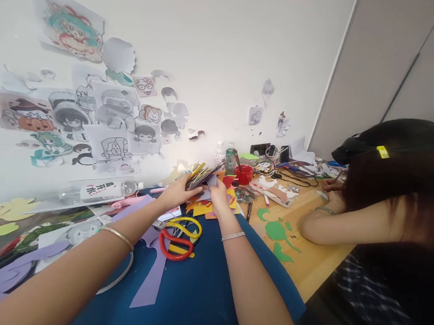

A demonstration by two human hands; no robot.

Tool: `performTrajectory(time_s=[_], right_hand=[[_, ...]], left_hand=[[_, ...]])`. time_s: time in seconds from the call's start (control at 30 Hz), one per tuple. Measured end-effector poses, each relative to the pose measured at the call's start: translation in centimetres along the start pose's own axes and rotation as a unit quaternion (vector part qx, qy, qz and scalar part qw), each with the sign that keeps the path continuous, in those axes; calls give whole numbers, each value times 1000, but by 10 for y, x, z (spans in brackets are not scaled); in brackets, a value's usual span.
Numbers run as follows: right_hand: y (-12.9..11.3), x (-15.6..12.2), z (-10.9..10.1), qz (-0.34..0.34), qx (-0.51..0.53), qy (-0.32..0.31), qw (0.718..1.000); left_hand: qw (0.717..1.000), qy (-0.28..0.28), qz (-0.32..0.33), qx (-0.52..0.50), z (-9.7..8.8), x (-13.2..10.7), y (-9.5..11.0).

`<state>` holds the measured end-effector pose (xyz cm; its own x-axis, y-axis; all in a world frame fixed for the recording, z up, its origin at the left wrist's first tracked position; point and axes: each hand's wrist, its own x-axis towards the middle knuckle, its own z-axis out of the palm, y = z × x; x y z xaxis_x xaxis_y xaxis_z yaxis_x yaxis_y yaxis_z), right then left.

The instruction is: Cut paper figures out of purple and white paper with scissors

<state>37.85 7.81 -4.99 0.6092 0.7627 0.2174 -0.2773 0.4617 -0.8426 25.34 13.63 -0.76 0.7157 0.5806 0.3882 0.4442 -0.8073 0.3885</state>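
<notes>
a pale wall (225,58) hung with drawings rises behind the wooden surface (311,270), and a broad dark blue sheet (202,296) lies across the near part of it. at the right a co-worker's bent arm (351,225) rests on the wood. a purple paper strip (149,285) lies on the blue, and the scissors (169,224), with one yellow and one red handle, lie just beside the left wrist.

the left hand (177,195) and right hand (220,195) meet beyond the scissors, above loose orange and yellow paper scraps (200,210). between them is the bundle of cut paper (200,177), its long axis slanting up and to the right, away from the body. the left fingers are closed round its near, left end; the right hand is nearer its lower right side, where the fingers appear to pinch a small lilac piece (212,180) against or just beside the bundle.

most right fingertips are hidden behind the paper, and whether the lilac piece is apart from the bundle is hard to tell. the scissors' blade tips are also hard to make out.
</notes>
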Motion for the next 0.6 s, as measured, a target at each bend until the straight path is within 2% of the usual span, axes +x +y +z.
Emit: performTrajectory(time_s=[0.17, 0.43, 0.6], right_hand=[[-1, -2, 0, 18, 19, 6, 1000], [-4, 8, -18, 59, 96, 71, 991], [-8, 9, -23, 42, 146, 55, 987]], left_hand=[[993, 75, -69, 52, 4, 8, 9], [963, 200, -175, 46, -12, 24, -8], [948, 241, -204, 36, -15, 21, -10]])
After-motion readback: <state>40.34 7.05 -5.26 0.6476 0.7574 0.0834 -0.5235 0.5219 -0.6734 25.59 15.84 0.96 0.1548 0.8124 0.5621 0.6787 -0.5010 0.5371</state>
